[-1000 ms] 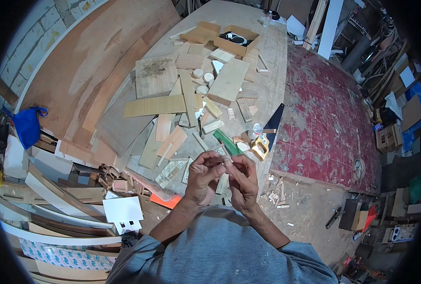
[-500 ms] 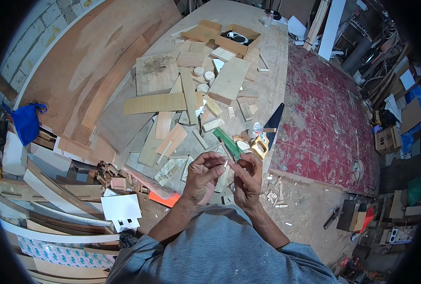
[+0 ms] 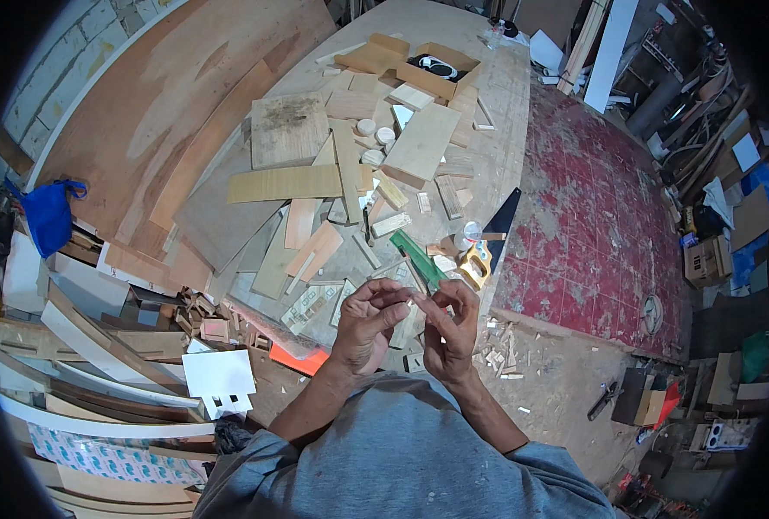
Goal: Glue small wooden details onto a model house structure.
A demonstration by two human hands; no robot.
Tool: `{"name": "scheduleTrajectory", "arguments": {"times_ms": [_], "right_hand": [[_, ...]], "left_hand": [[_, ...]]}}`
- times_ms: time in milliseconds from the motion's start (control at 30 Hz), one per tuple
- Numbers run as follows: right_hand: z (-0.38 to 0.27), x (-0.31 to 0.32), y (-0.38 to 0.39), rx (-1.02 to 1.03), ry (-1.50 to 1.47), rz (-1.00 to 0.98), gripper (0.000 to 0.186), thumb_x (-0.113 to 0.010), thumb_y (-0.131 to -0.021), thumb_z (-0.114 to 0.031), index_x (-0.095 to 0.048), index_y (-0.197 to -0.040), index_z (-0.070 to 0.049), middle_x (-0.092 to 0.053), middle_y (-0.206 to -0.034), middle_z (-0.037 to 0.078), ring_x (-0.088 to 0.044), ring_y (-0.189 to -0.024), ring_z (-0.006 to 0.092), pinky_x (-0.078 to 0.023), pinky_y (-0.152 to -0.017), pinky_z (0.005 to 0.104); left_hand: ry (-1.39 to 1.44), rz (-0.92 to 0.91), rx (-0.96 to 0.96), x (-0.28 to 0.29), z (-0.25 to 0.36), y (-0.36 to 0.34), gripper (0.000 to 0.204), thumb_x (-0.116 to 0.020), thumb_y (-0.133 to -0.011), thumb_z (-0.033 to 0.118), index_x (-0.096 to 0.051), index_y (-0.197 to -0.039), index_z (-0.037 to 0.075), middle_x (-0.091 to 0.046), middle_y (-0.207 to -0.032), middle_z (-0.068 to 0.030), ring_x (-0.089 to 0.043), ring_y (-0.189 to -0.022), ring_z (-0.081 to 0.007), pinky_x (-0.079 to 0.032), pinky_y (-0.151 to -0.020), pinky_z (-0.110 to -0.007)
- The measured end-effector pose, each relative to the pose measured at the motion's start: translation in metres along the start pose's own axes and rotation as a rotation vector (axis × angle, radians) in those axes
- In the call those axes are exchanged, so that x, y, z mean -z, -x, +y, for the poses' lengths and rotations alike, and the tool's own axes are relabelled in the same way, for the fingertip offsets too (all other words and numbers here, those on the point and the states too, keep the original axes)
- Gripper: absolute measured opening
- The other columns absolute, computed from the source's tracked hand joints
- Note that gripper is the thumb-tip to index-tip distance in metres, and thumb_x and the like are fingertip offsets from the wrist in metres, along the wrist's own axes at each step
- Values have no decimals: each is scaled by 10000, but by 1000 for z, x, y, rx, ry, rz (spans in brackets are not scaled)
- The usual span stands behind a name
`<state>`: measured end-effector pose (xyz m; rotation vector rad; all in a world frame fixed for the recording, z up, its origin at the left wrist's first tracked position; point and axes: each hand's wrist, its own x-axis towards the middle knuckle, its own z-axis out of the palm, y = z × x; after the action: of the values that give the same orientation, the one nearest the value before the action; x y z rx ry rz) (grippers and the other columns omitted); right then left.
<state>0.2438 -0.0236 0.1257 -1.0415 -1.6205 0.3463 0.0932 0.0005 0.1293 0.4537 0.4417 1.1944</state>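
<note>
Fingers: on my left hand (image 3: 367, 327) the thumb and forefinger are drawn together at the tips; the other fingers are curled in. On my right hand (image 3: 450, 330) thumb and forefinger close likewise, tips meeting those of the left. Between them I pinch one small pale piece (image 3: 414, 297), mostly covered by the fingertips; its kind and material I cannot tell. It is held above the near part of the counter (image 3: 504, 112), in front of my grey shirt (image 3: 384, 450).

Markings: a carton (image 3: 706, 261) at the far right bears dark print, too small for me to make out. A plastic wrapping (image 3: 112, 454) at lower left carries a repeated blue-green motif.

Count on the counter: one green strip (image 3: 417, 261), lying just beyond my fingertips; one saw (image 3: 476, 264) with yellow handle and dark blade, at the right edge; one clear round container (image 3: 472, 232), beside the saw handle; three round pale discs (image 3: 385, 136), grouped near the middle; one square board (image 3: 287, 130) with a dark stain; one open cardboard box (image 3: 440, 85) at the far end, with dark contents and a white loop inside. The remaining wood offcuts (image 3: 282, 185) overlap, so I cannot give an exact number.
</note>
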Motion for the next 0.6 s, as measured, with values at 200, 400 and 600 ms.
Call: {"name": "scheduleTrajectory", "arguments": {"times_ms": [200, 400, 600], "right_hand": [[0, 4, -2, -32, -65, 70, 584, -513, -652, 192, -679, -1147, -68, -440, -1237, 157, -529, -929, 226, -462, -817, 344], [-3, 3, -3, -23, -70, -37, 579, -492, -667, 197, -680, -1148, -63, -441, -1239, 152, -533, -919, 219, -462, -822, 338], [-5, 4, -1, -121, -190, -17, 577, -493, -682, 203, -682, -1155, -68, -432, -1262, 141, -539, -936, 213, -463, -819, 323]], "left_hand": [[-18, 2, 27, -6, 2, 5, 339, -680, -807, -93, -592, -1116, 17, -678, -1086, -125, -637, -1037, -159, -503, -924, -271], [-46, 35, 15, -6, 0, 6, 379, -707, -791, -69, -582, -1136, 26, -672, -1053, -115, -650, -964, -169, -528, -876, -275], [-26, 68, 34, -8, -1, 6, 383, -717, -792, -53, -581, -1139, 31, -669, -1049, -107, -651, -943, -158, -526, -846, -260]]}}
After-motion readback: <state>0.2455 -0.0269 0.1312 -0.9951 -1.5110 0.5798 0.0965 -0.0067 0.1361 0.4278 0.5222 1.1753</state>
